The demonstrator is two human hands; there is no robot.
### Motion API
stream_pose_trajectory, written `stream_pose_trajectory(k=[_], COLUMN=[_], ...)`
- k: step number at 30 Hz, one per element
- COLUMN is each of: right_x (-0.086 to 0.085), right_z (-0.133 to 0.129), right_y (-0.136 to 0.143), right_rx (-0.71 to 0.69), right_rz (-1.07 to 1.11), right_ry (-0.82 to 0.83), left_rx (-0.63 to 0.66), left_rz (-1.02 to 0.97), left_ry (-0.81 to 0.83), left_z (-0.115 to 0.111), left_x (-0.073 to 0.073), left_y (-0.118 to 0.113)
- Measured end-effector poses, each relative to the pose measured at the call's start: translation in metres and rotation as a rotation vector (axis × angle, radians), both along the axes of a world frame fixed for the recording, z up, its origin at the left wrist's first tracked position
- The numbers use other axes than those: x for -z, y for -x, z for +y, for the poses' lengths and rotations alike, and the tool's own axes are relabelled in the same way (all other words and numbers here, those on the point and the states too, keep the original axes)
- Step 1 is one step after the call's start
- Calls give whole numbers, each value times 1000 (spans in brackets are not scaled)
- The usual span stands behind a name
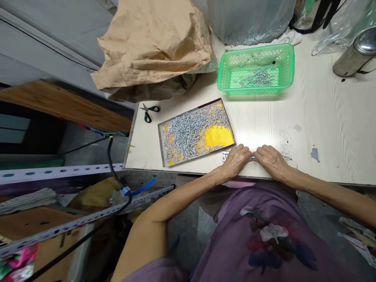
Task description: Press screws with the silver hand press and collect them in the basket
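At the table's front edge, my left hand (237, 159) is closed over a slim metal piece (225, 156) lying low on the tabletop. A flat plate-like end of it with holes sticks out left of that hand. My right hand (270, 159) is closed beside it, its fingers at the metal showing between the two hands. My fingers hide most of the piece. Just left of my hands, a shallow tray (161, 145) with a yellow bottom holds many small silvery rod-like metal pieces (185, 135), too small to tell if springs or screws.
Behind my hands stands a green plastic basket (255, 91) with more small metal pieces. Scissors (149, 111) lie left of the tray. Crumpled brown paper (158, 43), a clear plastic bag (249, 19) and a steel flask (351, 56) are farther back. A perforated rail (88, 170) runs at left.
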State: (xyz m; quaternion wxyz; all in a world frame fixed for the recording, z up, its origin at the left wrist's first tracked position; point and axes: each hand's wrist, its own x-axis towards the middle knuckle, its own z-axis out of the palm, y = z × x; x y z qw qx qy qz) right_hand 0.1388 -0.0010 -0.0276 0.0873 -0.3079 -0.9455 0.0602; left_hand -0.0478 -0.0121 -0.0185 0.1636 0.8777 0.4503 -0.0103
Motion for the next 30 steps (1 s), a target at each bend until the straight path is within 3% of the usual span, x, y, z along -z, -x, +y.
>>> stream_pose_trajectory(k=[5,8,13,18,23,27,30], right_x=[0,-2,-2,1,-7,-20,-20], right_z=[9,22,43,71,81,61,37], right_y=[-7,-19,-27,-20,-12,13,42], right_rx=[51,0,-13,50,106,-100,-272], right_rz=[21,64,68,25,10,41,14], right_ry=[18,78,138,77,59,114,142], left_rx=[-84,-129,-87,-73,-97,-117,-132], left_rz=[-84,-198,-296,-308,-302,-313,-328], left_ry=[-81,-159,-85,-42,-31,-7,56], left_z=[-10,-33,-70,-69,-59,-57,-58], left_x=[10,24,45,52,43,36,41], left_y=[4,1,-14,-26,-35,-38,-40])
